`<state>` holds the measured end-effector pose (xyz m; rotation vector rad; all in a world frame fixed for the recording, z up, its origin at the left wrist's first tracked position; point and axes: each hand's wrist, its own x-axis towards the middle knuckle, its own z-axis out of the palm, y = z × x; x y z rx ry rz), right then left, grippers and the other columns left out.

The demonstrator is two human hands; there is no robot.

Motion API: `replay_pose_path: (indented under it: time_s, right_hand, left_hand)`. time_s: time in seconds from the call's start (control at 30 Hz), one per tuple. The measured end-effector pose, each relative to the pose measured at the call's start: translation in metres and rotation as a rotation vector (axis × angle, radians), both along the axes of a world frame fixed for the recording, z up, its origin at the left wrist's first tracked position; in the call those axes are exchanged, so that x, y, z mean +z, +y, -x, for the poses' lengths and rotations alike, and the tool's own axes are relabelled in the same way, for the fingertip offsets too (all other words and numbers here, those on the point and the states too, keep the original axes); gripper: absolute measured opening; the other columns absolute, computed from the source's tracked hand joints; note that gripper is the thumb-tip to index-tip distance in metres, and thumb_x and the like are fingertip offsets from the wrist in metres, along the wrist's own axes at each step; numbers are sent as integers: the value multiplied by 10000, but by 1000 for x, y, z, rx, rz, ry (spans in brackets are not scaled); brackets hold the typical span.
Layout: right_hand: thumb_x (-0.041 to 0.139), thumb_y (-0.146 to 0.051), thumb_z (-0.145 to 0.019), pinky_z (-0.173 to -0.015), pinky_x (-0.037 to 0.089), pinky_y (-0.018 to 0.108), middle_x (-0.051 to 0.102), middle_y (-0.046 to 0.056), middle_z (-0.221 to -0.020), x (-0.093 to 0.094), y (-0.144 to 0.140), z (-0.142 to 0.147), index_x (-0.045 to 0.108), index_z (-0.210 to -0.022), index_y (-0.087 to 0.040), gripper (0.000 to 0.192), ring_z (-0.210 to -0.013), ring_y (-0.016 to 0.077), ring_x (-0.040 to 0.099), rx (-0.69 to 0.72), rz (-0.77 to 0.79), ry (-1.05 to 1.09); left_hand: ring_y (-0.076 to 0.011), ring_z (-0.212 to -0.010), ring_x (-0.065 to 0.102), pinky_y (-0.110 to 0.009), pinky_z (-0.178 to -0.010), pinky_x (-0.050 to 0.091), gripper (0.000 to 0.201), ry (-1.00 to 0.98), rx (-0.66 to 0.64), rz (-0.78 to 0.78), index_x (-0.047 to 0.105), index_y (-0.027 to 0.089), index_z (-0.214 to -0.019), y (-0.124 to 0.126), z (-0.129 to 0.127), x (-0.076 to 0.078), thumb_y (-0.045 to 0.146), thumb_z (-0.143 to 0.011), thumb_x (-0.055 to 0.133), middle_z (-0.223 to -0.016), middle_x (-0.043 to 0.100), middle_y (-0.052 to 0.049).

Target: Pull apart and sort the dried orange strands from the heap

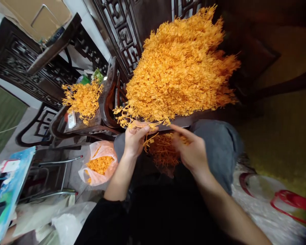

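My left hand (136, 137) is closed on an orange branching sprig (122, 115) that looks like artificial plastic foliage. Its thin stems stick out past both sides of the fingers, and one short piece hangs below. To the right, my right hand (193, 149) is partly smeared by motion, its index finger pointing toward the right end of the sprig. Whether it holds anything I cannot make out. Just beyond both hands, a large pile of orange sprigs (178, 71) lies on a dark carved wooden seat. Beneath the hands, between my knees, are more orange stems (164, 149) in shadow.
A smaller bunch of orange sprigs (83, 100) lies on the wooden chair at left. On the floor stands a pinkish plastic bag (109, 175) with orange pieces inside. A blue-topped table (22, 177) is far left; a red-rimmed plastic container (292, 202) sits at lower right.
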<state>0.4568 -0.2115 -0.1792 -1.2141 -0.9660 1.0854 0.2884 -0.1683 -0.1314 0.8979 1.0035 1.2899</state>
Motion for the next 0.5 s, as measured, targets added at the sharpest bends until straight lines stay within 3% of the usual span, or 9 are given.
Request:
replay_pose_path:
  time_s: [0.1, 0.23, 0.4, 0.5]
  right_hand:
    - [762, -414, -836, -734, 537, 303, 721, 22, -855, 14, 6, 14, 750, -1189, -191, 418, -756, 165, 650, 156, -28, -82]
    - [677, -420, -930, -786, 509, 317, 741, 51, -897, 24, 18, 23, 720, -922, -177, 247, -837, 192, 674, 127, -146, -138]
    - [612, -393, -990, -689, 435, 300, 665, 18, -736, 9, 9, 14, 616, -773, -193, 295, -698, 162, 615, 160, -187, -332]
    - [610, -387, -991, -697, 445, 300, 674, 19, -751, -3, 1, -3, 636, -809, -194, 266, -693, 159, 618, 139, -145, -388]
  left_hand:
    - [-153, -821, 749, -284, -810, 609, 266, 17, 7, -24, 687, 146, -754, -6, -8, -4, 294, -705, 902, -932, 754, -33]
    - [-94, -819, 677, -217, -777, 555, 256, 57, 62, -88, 671, 153, -751, -8, -13, -6, 296, -726, 881, -911, 693, -15]
    - [-84, -669, 638, -217, -641, 533, 376, 76, 361, -218, 600, 165, -781, 8, 3, 5, 396, -709, 888, -812, 671, 1]
    - [-134, -666, 711, -272, -664, 593, 378, 160, 432, -283, 632, 161, -851, 15, 14, 16, 450, -749, 853, -807, 718, -18]
